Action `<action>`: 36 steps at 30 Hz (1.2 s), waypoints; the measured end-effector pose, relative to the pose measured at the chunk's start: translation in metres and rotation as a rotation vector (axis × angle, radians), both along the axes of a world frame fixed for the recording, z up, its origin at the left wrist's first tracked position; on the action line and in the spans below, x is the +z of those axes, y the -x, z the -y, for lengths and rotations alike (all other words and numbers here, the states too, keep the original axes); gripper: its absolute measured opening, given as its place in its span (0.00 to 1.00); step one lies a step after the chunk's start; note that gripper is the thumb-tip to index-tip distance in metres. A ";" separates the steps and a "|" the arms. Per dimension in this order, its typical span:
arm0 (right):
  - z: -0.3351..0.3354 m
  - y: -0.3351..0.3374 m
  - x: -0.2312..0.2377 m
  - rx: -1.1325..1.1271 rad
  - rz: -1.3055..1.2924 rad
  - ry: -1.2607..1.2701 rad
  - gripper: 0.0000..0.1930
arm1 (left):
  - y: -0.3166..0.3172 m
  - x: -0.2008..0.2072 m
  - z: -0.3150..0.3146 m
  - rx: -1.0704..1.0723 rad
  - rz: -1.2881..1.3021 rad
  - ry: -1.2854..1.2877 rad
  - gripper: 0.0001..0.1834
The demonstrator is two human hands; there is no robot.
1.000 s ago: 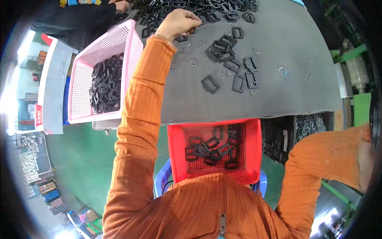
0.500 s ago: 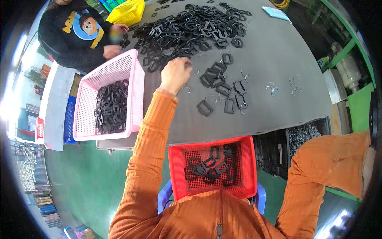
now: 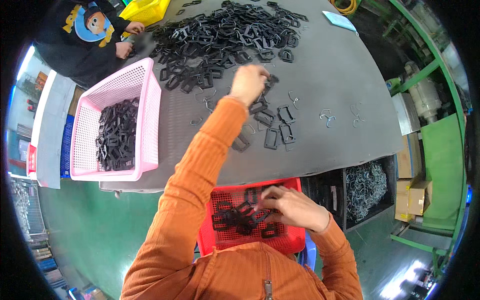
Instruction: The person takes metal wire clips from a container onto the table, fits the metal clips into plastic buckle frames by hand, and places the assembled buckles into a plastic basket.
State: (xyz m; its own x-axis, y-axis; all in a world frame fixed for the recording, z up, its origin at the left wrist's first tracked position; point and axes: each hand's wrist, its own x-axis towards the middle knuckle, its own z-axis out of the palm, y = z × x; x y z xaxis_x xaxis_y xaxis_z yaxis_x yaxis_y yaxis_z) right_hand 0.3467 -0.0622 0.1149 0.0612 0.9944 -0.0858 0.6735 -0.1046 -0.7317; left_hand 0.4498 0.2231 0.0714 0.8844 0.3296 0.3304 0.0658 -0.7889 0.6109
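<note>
Black frames (image 3: 258, 107), rectangular and open in the middle, lie loose on the grey table (image 3: 345, 145) just below and to the right of the left hand (image 3: 248, 84). That hand reaches far over the tabletop, its fingers curled inward and their tips drawn close together at the dark edge of 1 frame; whether they pinch it or only touch it, I cannot tell. Beyond the hand spreads a large heap (image 3: 220, 40) of similar frames.

The right hand (image 3: 295, 206) is bent down over the red basket (image 3: 295, 242), in front of the person's body. Its fingers are half curled, with the tips right at the frames inside (a grip is impossible to make out at this angle). Those frames lie in a loose pile below and to the left of the hand.

To the left, the pink basket (image 3: 150, 125) holds many more black pieces. Bent silver wire hooks (image 3: 327, 118) lie to the right of the loose frames, well apart from both hands, and a dark crate at the table's right holds a mass of wire pieces (image 3: 367, 190). At the upper left, a co-worker's 2 hands (image 3: 124, 49) are beside the heap, near a yellow basket (image 3: 145, 11).
</note>
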 end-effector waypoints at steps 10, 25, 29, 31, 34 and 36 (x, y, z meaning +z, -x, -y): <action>-0.130 -0.121 -0.006 -0.748 0.006 -0.523 0.13 | 0.046 0.034 -0.027 -0.122 0.059 0.494 0.15; -0.174 -0.128 -0.004 -0.399 0.473 -0.237 0.14 | 0.079 0.041 -0.059 -0.254 -0.246 0.247 0.37; -0.159 -0.168 -0.003 -0.514 0.119 -0.039 0.12 | 0.082 0.045 -0.060 -0.185 -0.182 0.240 0.26; -0.155 -0.172 0.002 -0.706 0.412 0.115 0.13 | 0.076 0.028 -0.060 -0.083 -0.240 0.033 0.20; -0.152 -0.171 -0.004 -0.654 0.420 0.133 0.15 | 0.069 0.013 -0.047 0.038 -0.262 -0.134 0.17; -0.156 -0.165 -0.013 -0.610 0.507 0.225 0.15 | 0.066 -0.001 -0.041 0.012 -0.399 -0.324 0.16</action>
State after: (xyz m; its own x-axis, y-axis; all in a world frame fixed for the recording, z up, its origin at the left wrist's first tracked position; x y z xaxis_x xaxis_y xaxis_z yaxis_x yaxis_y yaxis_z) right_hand 0.5118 0.0940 0.1021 0.6703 0.7359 -0.0957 0.6937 -0.6672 -0.2715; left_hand 0.3841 0.2642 0.0708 0.9594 0.2766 0.0544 0.2538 -0.9316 0.2603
